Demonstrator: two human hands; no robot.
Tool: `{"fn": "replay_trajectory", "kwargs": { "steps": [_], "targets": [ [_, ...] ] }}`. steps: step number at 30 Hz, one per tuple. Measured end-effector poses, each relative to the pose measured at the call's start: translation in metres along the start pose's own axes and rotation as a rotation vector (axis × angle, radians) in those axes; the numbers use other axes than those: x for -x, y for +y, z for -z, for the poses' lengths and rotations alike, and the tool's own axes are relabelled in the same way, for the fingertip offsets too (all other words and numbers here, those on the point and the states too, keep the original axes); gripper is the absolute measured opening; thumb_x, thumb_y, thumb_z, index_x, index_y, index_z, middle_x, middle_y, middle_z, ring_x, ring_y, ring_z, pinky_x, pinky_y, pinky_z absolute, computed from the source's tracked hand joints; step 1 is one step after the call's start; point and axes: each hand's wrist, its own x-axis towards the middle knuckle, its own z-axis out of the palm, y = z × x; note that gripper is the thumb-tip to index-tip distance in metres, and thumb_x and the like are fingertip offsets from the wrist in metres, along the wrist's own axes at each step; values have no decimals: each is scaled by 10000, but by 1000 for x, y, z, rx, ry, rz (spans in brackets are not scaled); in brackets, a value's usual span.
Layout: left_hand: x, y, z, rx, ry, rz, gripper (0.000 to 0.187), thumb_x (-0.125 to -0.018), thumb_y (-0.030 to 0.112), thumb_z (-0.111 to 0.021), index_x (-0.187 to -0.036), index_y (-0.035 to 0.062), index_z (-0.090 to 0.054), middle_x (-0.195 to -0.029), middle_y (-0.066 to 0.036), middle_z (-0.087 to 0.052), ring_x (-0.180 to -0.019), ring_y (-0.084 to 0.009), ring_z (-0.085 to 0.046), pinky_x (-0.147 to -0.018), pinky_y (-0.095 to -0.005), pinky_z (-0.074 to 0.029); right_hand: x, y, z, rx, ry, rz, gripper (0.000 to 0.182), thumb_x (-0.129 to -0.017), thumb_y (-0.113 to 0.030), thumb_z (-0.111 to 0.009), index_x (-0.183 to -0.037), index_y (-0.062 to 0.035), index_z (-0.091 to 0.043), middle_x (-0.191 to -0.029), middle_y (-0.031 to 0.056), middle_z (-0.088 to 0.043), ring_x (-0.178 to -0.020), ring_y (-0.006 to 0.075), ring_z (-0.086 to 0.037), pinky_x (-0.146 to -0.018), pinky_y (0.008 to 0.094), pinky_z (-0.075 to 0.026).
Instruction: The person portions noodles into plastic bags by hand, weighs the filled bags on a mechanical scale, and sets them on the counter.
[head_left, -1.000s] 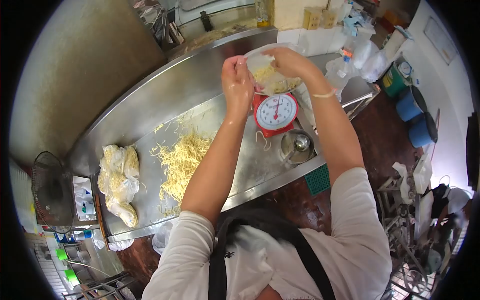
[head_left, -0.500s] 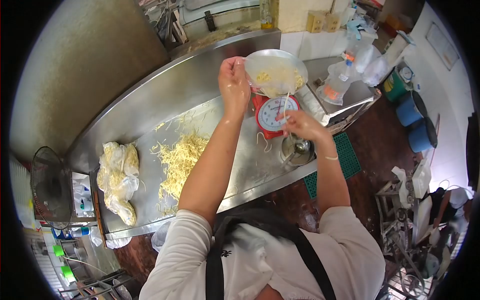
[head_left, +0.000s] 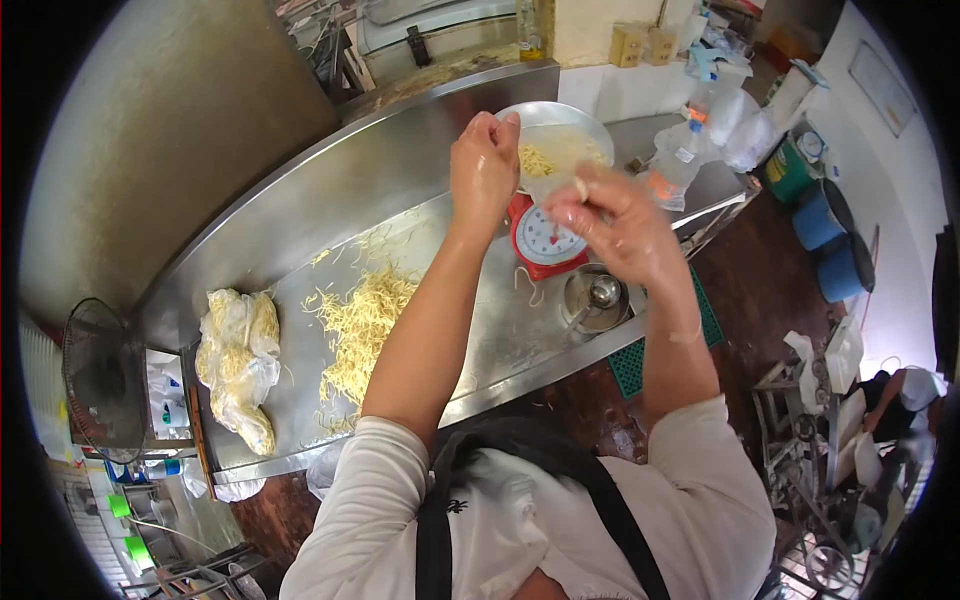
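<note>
A clear plastic bag with yellow noodles inside rests over the metal pan on the red scale. My left hand is closed, pinching the bag's edge at the pan's left side. In front of the scale dial, my right hand has its fingers curled; what they hold, if anything, is too blurred to tell. A pile of loose noodles lies on the steel table left of my left forearm. Below the scale sits a metal bowl with a ladle in it.
Knotted bags of noodles lie at the table's left. Plastic bags and a bottle stand on the right counter. Blue buckets are on the floor at right. A round wire-like screen is at the far left.
My right hand has risen and come nearer the camera, away from the bowl. My left hand has shifted slightly right with the bag. The pale strand hanging over the dial no longer shows.
</note>
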Motion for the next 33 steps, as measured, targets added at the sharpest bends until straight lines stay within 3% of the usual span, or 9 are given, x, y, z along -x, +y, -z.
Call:
{"fn": "replay_trajectory", "kwargs": {
  "steps": [3, 6, 9, 16, 19, 21, 27, 30, 33],
  "targets": [
    [-5, -6, -6, 282, -15, 171, 319, -948, 269, -613, -814, -18, -579, -565, -149, -520, -512, -209, -589, -533, -383, -469, -59, 57, 17, -599, -315, -234, 168, -878, -94, -603, -966, 34, -665, -911, 114, -697, -855, 160, -656, -776, 317, -518],
    [-12, -13, -12, 460, 6, 203, 309, -967, 259, -586, -826, -16, -578, -565, -118, -545, -456, -170, -563, -472, -340, -467, -90, 152, 0, 752, 33, 120, 237, -858, -55, -571, -1067, 38, -634, -949, 92, -698, -860, 165, -658, -783, 326, -519],
    [0, -22, -14, 438, -8, 197, 262, -968, 231, -585, -885, -18, -580, -583, -97, -566, -449, -148, -560, -452, -313, -467, -100, 89, 17, 737, -83, 70, 267, -859, -35, -548, -1112, 36, -597, -950, 83, -671, -856, 183, -643, -748, 337, -524],
    [26, -28, -14, 165, -583, -399, 325, -904, 159, -636, -1184, -3, -602, -745, -102, -647, -660, -154, -619, -625, -323, -519, -48, 2, -14, -1134, 258, 133, 181, -853, -90, -561, -1017, -15, -562, -792, 77, -574, -661, 192, -561, -582, 314, -493],
    [51, -57, -60, 528, -1013, 35, 315, -865, 160, -659, -1139, 8, -632, -776, -126, -668, -711, -191, -632, -676, -362, -522, -65, -4, -40, -1453, -110, 227, 230, -849, -120, -601, -1051, -12, -580, -833, 86, -596, -674, 172, -586, -552, 319, -505],
    [51, -13, -61, -17, -1033, -132, 214, -876, 190, -649, -991, 12, -683, -767, -145, -677, -742, -212, -664, -683, -384, -523, -69, -27, -73, -1547, -207, 140, 236, -860, -108, -613, -1077, -17, -602, -868, 90, -625, -688, 156, -604, -576, 320, -522],
    [24, -36, -55, 159, -439, 163, 153, -883, 123, -620, -984, 8, -628, -722, -113, -645, -628, -152, -633, -560, -302, -499, 47, 11, -93, -667, -1176, 152, 254, -977, -223, -587, -1091, -1, -634, -1016, 108, -667, -901, 183, -632, -773, 326, -503],
    [13, -42, -37, 191, -324, 127, 252, -885, 93, -624, -1116, 2, -580, -712, -66, -603, -569, -125, -580, -533, -278, -494, 137, 129, -82, -177, -533, -630, 218, -922, -210, -636, -1047, -32, -642, -972, 69, -675, -864, 157, -637, -737, 319, -522],
    [5, -47, -23, 139, -229, 154, 266, -877, 65, -608, -1125, -11, -550, -741, -55, -593, -588, -127, -581, -548, -279, -505, 178, 193, -85, 52, 14, -652, 390, -902, -220, -661, -1246, -68, -559, -933, 62, -646, -819, 160, -626, -709, 312, -519]
  ]
}}
